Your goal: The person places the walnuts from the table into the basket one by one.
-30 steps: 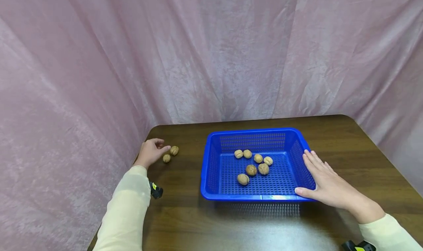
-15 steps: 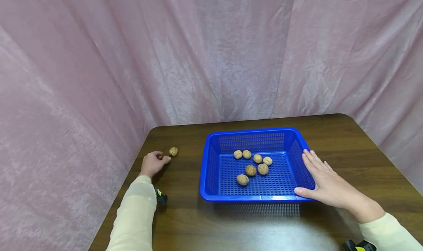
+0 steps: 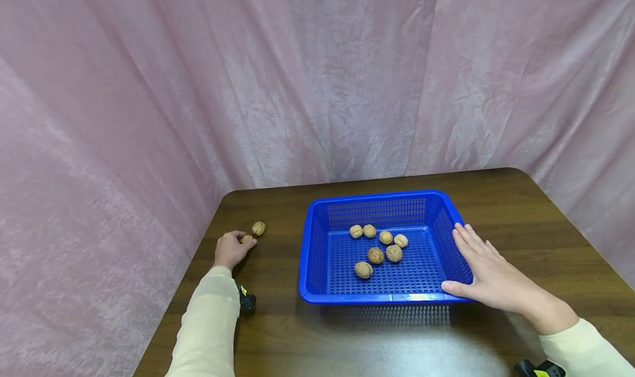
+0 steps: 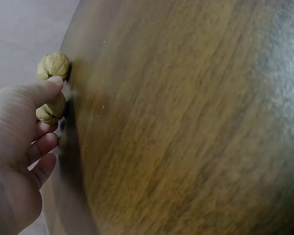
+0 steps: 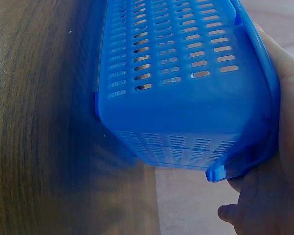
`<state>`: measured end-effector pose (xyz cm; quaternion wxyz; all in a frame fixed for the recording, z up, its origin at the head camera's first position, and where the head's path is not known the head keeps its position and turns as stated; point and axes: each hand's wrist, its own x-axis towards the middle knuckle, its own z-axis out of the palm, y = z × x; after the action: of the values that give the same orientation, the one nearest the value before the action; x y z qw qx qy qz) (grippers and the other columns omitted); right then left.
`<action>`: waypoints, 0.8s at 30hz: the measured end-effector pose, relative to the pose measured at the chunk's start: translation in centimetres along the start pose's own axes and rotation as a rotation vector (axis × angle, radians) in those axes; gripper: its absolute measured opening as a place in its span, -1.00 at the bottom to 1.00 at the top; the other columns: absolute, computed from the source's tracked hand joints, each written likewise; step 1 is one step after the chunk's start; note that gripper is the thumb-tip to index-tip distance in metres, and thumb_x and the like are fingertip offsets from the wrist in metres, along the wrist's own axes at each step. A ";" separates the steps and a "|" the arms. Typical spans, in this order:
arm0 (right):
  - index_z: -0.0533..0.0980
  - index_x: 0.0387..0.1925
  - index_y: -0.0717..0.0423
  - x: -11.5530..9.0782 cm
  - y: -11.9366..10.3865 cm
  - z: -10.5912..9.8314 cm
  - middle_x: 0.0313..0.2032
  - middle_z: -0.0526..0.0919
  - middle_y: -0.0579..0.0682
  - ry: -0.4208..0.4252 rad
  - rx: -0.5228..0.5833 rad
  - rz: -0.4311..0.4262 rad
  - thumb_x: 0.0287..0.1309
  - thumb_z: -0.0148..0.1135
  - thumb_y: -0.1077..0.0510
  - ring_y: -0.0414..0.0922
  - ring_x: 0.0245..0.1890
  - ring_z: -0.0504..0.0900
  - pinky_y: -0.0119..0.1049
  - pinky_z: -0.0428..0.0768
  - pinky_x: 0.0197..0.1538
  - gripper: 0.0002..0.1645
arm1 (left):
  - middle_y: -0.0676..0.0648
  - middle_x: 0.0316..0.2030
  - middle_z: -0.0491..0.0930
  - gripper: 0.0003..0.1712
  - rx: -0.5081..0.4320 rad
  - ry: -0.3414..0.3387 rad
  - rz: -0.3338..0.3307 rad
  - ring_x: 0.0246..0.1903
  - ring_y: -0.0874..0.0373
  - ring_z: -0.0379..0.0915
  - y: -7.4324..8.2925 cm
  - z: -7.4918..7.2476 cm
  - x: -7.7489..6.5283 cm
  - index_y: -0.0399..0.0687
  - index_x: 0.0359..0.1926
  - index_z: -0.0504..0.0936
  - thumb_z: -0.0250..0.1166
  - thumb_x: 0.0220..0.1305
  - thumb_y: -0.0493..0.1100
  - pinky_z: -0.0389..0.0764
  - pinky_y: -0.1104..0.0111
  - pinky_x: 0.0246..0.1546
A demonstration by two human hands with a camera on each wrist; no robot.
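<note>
At the table's left side my left hand (image 3: pixel 232 249) pinches a walnut (image 3: pixel 247 238) between thumb and fingers. The left wrist view shows this walnut (image 4: pixel 52 110) partly covered by the thumb. Just beyond it lies a second walnut (image 3: pixel 258 229), close to the fingertips. My right hand (image 3: pixel 496 278) rests on the right rim of a blue plastic basket (image 3: pixel 347 298), fingers straight along the edge and thumb over the front corner. Inside the basket several walnuts (image 3: pixel 375 256) lie loose on the perforated bottom. From the right wrist, the hand (image 5: pixel 284 161) is seen against the basket's rim.
The brown wooden table (image 3: pixel 278 327) has rounded far corners. Pink curtains (image 3: pixel 317 90) hang behind it and along the left. Bare wood (image 3: pixel 283 256) lies between the left hand and the basket.
My left hand has come down from beside the two walnuts and taken the nearer one between thumb and fingers. The right hand and basket stay in place.
</note>
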<state>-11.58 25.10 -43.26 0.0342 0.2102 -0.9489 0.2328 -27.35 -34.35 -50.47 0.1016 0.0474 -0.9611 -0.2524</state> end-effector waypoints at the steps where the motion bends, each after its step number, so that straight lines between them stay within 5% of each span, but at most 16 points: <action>1: -0.15 0.47 0.31 0.0 0.0 -0.1 0.49 -0.21 0.22 0.000 -0.001 0.000 0.07 0.26 -0.36 -0.04 0.48 -0.43 0.07 -0.37 0.41 0.29 | -0.22 -0.20 0.66 -0.47 0.002 0.008 0.001 -0.15 -0.16 0.54 0.0 0.0 0.0 -0.28 -0.05 0.66 0.40 0.12 0.07 0.50 0.00 -0.11; 14: -0.14 0.47 0.33 0.1 -0.1 -0.1 0.48 -0.19 0.24 -0.002 0.003 0.006 0.07 0.25 -0.38 -0.04 0.48 -0.43 0.09 -0.36 0.41 0.30 | -0.23 -0.19 0.68 -0.50 -0.012 0.051 -0.010 -0.14 -0.15 0.57 -0.2 -0.5 -1.3 -0.29 -0.05 0.68 0.44 0.09 0.00 0.52 0.00 -0.12; 24: -0.13 0.47 0.33 0.1 -0.1 -0.2 0.48 -0.19 0.24 -0.002 0.000 0.006 0.07 0.24 -0.39 -0.02 0.48 -0.42 0.14 -0.32 0.40 0.30 | -0.16 -0.29 0.70 -0.54 -0.064 0.086 0.087 -0.31 -0.01 0.60 0.7 -1.3 -2.4 -0.26 -0.07 0.70 0.47 0.07 -0.04 0.57 0.09 -0.26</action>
<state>-11.60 25.06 -43.00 0.0322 0.2076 -0.9496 0.2328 -24.77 -34.02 -49.41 0.1553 0.0130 -0.9484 -0.2760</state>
